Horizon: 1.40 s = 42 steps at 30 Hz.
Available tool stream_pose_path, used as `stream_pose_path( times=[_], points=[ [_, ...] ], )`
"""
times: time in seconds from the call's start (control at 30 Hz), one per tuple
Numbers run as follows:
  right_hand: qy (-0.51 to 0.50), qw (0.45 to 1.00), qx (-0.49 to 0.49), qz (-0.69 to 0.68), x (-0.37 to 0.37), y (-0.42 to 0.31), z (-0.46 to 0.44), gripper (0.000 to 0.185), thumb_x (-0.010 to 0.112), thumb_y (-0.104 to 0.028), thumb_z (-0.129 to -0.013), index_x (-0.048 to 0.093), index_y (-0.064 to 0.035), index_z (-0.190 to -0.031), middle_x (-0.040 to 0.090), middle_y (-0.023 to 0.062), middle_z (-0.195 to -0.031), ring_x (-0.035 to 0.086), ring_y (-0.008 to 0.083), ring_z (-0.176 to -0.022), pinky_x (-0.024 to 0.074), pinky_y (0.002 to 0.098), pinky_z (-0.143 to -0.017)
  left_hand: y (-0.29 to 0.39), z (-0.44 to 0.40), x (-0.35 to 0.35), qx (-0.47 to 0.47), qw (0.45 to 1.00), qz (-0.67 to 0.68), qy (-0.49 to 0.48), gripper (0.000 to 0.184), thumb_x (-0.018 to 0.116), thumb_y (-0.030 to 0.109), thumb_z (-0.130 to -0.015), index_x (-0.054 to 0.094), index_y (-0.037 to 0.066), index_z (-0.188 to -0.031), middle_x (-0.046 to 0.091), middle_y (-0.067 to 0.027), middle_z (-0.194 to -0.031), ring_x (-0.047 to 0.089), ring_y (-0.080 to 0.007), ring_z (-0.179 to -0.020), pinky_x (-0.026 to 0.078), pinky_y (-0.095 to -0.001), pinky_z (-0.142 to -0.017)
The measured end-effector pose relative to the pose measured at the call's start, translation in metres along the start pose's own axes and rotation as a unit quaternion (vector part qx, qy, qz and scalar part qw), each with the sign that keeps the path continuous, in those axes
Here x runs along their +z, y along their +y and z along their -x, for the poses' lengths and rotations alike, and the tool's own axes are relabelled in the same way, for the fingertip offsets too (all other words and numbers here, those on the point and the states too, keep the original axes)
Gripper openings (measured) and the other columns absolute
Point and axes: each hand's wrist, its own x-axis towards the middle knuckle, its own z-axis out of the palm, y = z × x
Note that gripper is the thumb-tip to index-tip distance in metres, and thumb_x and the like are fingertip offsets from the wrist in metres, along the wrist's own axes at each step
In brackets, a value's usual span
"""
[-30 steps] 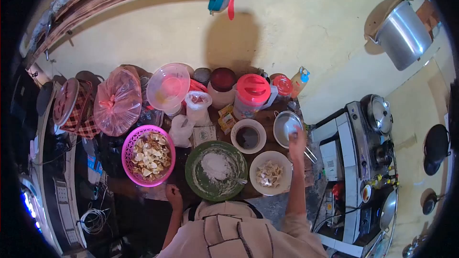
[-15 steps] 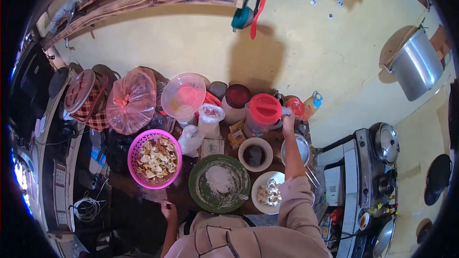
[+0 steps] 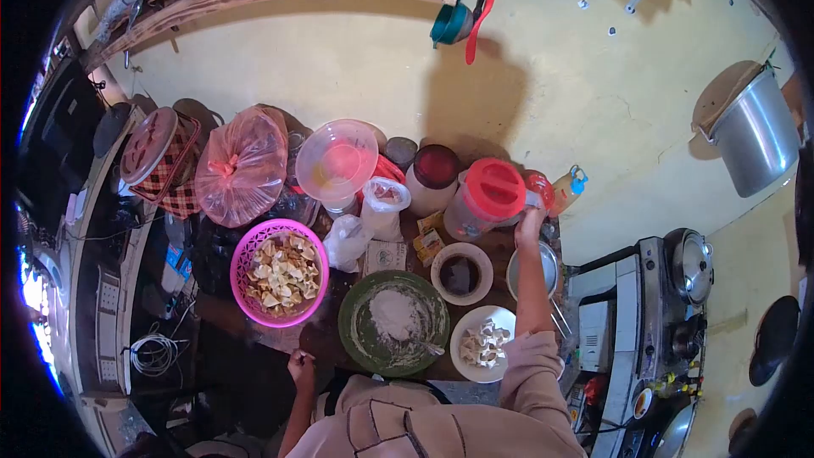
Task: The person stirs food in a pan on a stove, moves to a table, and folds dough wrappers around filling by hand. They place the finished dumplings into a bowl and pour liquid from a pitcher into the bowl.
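My right hand grips the handle of a clear plastic pitcher with a red lid, at the back of the table. Low on the left, my left hand has its fingers closed near the table's front edge; whether they hold something small is unclear. Between my arms sits a green bowl with white powder and a spoon in it. A white bowl of dark liquid stands just in front of the pitcher. Close to my right forearm is a white plate with folded dumplings.
A pink basket of folded pieces stands on the left. Behind it are a tied pink plastic bag, a clear tub and a red-lidded jar. A metal strainer lies beneath my right forearm. The stove is at right.
The view has shifted, so most things appear farther right. My right hand and the pitcher have moved slightly right relative to the jar behind. My left hand stays low with fingers closed.
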Motion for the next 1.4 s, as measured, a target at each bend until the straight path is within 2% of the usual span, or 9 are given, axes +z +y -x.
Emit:
stream_pose_path(
  times=[0.1, 0.2, 0.4, 0.5, 0.63, 0.73, 0.83, 0.97, 1.4],
  points=[
    [0.072, 0.997, 0.022, -0.008, 0.022, -0.035, 0.003, 0.029, 0.040, 0.005, -0.062, 0.056, -0.0042, -0.084, 0.055, 0.0026, -0.076, 0.053, 0.0143, -0.071, 0.0422, 0.0245, -0.065, -0.012, -0.002, 0.000, -0.015, 0.999, 0.046, -0.003, 0.017, 0.044, 0.000, -0.072, 0.048, 0.002, -0.056, 0.044, -0.0022, -0.056, 0.045, -0.0094, -0.050, 0.035, -0.0245, -0.046],
    [0.051, 0.998, -0.008, 0.037, 0.026, -0.063, 0.005, 0.026, 0.042, 0.002, -0.069, 0.055, -0.0048, -0.090, 0.059, 0.0042, -0.088, 0.057, 0.0141, -0.082, 0.0452, 0.0284, -0.073, -0.026, -0.009, 0.000, 0.016, 1.000, -0.009, -0.004, 0.017, 0.044, 0.000, -0.071, 0.050, 0.002, -0.055, 0.045, -0.0042, -0.055, 0.046, -0.0111, -0.050, 0.036, -0.0254, -0.047],
    [0.002, 0.997, 0.013, 0.077, 0.041, -0.141, 0.037, 0.026, 0.038, 0.006, -0.068, 0.053, -0.0079, -0.084, 0.057, 0.0022, -0.082, 0.055, 0.0116, -0.080, 0.0428, 0.0251, -0.072, 0.000, -0.019, 0.011, 0.061, 0.992, -0.098, -0.051, 0.016, 0.044, 0.000, -0.070, 0.051, 0.001, -0.056, 0.047, -0.0077, -0.056, 0.048, -0.0155, -0.051, 0.038, -0.0281, -0.050],
    [0.007, 0.992, 0.040, 0.118, 0.064, -0.179, 0.067, 0.026, 0.036, 0.007, -0.066, 0.050, -0.0085, -0.080, 0.055, 0.0009, -0.077, 0.053, 0.0104, -0.077, 0.0406, 0.0234, -0.070, -0.010, -0.028, 0.014, 0.036, 0.991, -0.091, -0.088, 0.011, 0.046, 0.001, -0.069, 0.050, 0.001, -0.059, 0.047, -0.0079, -0.058, 0.048, -0.0172, -0.054, 0.040, -0.0289, -0.053],
    [-0.005, 0.981, 0.052, 0.188, 0.062, -0.192, 0.101, 0.021, 0.033, 0.008, -0.060, 0.044, -0.0089, -0.066, 0.046, -0.0023, -0.066, 0.042, 0.0066, -0.062, 0.0313, 0.0214, -0.057, -0.013, -0.036, 0.019, 0.077, 0.990, -0.096, -0.069, 0.004, 0.048, 0.001, -0.068, 0.047, 0.000, -0.065, 0.048, -0.0083, -0.061, 0.048, -0.0172, -0.058, 0.039, -0.0288, -0.056],
    [-0.044, 0.970, 0.046, 0.236, 0.062, -0.198, 0.123, 0.021, 0.034, 0.009, -0.056, 0.042, -0.0085, -0.063, 0.040, -0.0039, -0.063, 0.036, 0.0052, -0.058, 0.0261, 0.0203, -0.053, -0.015, -0.042, 0.017, 0.091, 0.985, -0.126, -0.075, 0.004, 0.049, 0.001, -0.068, 0.045, 0.000, -0.066, 0.048, -0.0088, -0.061, 0.048, -0.0170, -0.058, 0.039, -0.0286, -0.056],
    [-0.031, 0.964, 0.048, 0.262, 0.074, -0.202, 0.145, 0.022, 0.036, 0.011, -0.052, 0.041, -0.0082, -0.062, 0.038, -0.0049, -0.062, 0.036, 0.0042, -0.058, 0.0253, 0.0194, -0.052, -0.026, -0.049, 0.017, 0.105, 0.985, -0.110, -0.082, 0.005, 0.048, 0.000, -0.068, 0.045, -0.001, -0.064, 0.048, -0.0091, -0.060, 0.048, -0.0168, -0.057, 0.038, -0.0283, -0.055],
    [-0.098, 0.930, 0.021, 0.354, 0.041, -0.187, 0.152, 0.019, 0.046, 0.013, -0.063, 0.048, -0.0042, -0.071, 0.045, -0.0037, -0.068, 0.043, 0.0059, -0.067, 0.0350, 0.0207, -0.059, -0.012, -0.051, 0.013, 0.081, 0.983, -0.098, -0.135, 0.010, 0.046, 0.001, -0.069, 0.047, -0.001, -0.059, 0.048, -0.0087, -0.057, 0.049, -0.0166, -0.054, 0.038, -0.0285, -0.052],
    [-0.159, 0.868, -0.041, 0.469, 0.065, -0.202, 0.170, 0.016, 0.049, 0.010, -0.059, 0.048, -0.0020, -0.070, 0.044, 0.0017, -0.060, 0.044, 0.0086, -0.062, 0.0363, 0.0238, -0.057, -0.003, -0.053, 0.009, 0.127, 0.980, -0.081, -0.128, 0.015, 0.041, 0.001, -0.072, 0.049, -0.001, -0.059, 0.048, -0.0078, -0.053, 0.049, -0.0162, -0.051, 0.038, -0.0287, -0.049]
  ],
)
